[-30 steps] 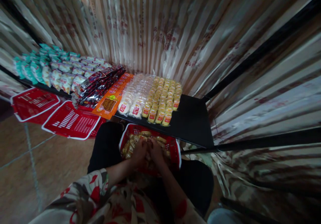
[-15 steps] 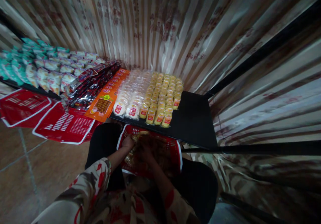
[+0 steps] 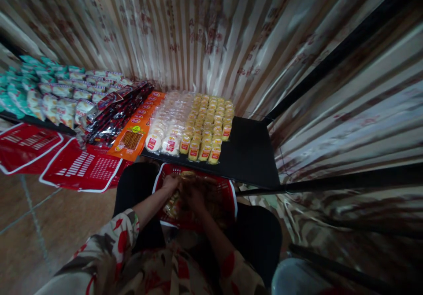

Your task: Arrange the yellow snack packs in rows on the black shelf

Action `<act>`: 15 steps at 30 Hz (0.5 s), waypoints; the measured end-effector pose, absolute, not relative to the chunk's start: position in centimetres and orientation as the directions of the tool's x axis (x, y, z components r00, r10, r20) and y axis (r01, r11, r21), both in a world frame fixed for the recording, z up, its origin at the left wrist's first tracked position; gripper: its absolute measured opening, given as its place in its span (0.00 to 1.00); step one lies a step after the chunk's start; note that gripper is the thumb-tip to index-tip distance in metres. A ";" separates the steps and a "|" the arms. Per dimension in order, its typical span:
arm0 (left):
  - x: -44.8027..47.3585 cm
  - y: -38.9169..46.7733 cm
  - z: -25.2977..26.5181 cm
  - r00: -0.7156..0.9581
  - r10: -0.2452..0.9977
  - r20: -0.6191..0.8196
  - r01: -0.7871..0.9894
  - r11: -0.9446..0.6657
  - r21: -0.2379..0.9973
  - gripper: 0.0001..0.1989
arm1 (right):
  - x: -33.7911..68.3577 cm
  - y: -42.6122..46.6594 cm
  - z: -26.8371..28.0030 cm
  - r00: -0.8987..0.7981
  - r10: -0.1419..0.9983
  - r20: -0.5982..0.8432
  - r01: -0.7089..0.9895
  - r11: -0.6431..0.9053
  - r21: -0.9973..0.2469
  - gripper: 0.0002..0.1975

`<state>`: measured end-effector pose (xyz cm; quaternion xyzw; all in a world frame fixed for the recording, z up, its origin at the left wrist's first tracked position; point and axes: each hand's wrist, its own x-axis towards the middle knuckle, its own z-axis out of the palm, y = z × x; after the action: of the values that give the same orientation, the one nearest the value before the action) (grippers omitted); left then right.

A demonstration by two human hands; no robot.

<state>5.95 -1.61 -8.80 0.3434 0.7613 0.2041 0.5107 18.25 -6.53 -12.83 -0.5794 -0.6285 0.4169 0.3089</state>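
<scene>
A red basket (image 3: 228, 200) with a white rim sits between my knees, holding yellowish wrapped snacks (image 3: 172, 206). Over its left part my left hand (image 3: 171, 183) is closed on a wrapped snack (image 3: 187, 175) near the back rim. My right hand (image 3: 195, 199) reaches into the middle of the basket, close beside the left one. Its fingers are in shadow and blurred, so I cannot tell their grip. Just beyond, rows of yellow wrapped snacks (image 3: 207, 125) stand on a black shelf (image 3: 251, 154), with white wrapped snacks (image 3: 165, 127) to their left.
Left along the shelf lie an orange packet (image 3: 134, 132), dark red packets (image 3: 114, 119), white packets (image 3: 66, 105) and green packets (image 3: 20, 92). Red baskets (image 3: 82, 165) stand below them. A striped curtain (image 3: 185, 31) hangs behind, and black poles (image 3: 317, 48) cross at right.
My hands have come closer together, and the left has moved slightly up and right with a yellowish snack showing at its fingers. The view has shifted a little.
</scene>
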 end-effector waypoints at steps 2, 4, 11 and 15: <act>6.0 -1.6 -7.6 -0.201 0.715 -0.670 0.205 0.699 0.685 0.05 | 18.9 -6.8 -12.1 -0.132 0.989 -0.061 0.542 0.021 -0.840 0.14; 6.0 -1.8 -6.3 -0.145 0.702 -0.697 0.108 0.711 0.694 0.02 | 19.5 -7.3 -11.3 -0.111 0.994 -0.019 0.610 0.053 -0.791 0.15; 7.0 -2.7 -2.2 0.040 0.669 -0.742 -0.007 0.743 0.669 0.01 | 22.1 -8.8 -7.6 -0.128 0.990 0.063 0.650 0.132 -0.748 0.15; 8.0 -3.1 -0.8 0.095 0.681 -0.726 0.069 0.723 0.687 0.03 | 24.3 -9.1 -5.7 -0.105 0.994 -0.015 0.529 0.044 -0.848 0.16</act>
<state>8.05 -3.11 -0.75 0.2959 0.6338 0.2254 0.6782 24.31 -9.14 -5.73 -0.5877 -0.6479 0.3644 0.3194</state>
